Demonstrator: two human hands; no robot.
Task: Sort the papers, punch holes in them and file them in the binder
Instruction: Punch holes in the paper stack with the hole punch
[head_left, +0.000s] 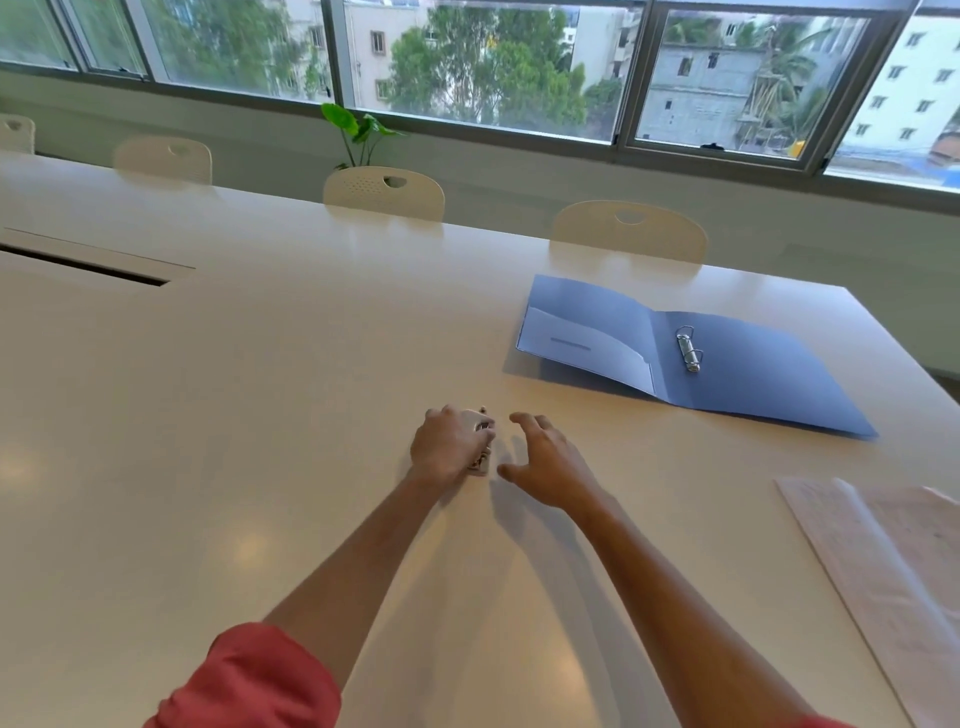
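- Head view: left hand (451, 447) at mid-table (260, 415), fingers closed over a small metal object (482, 446), mostly hidden; possibly the punch, cannot tell.
- Right hand (545, 465) just beside, fingers spread wide, holding nothing.
- Binder (737, 364) open near far right corner.
- Papers (883, 561) at right edge, cut off.

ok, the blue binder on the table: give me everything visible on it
The blue ring binder lies open and flat on the white table, to the far right of both hands, touching neither. It looks like thin matte plastic. The left cover carries a pale inner pocket and sits slightly raised, casting a shadow. A small metal two-ring mechanism sits just right of the spine fold. No pages are on the rings.
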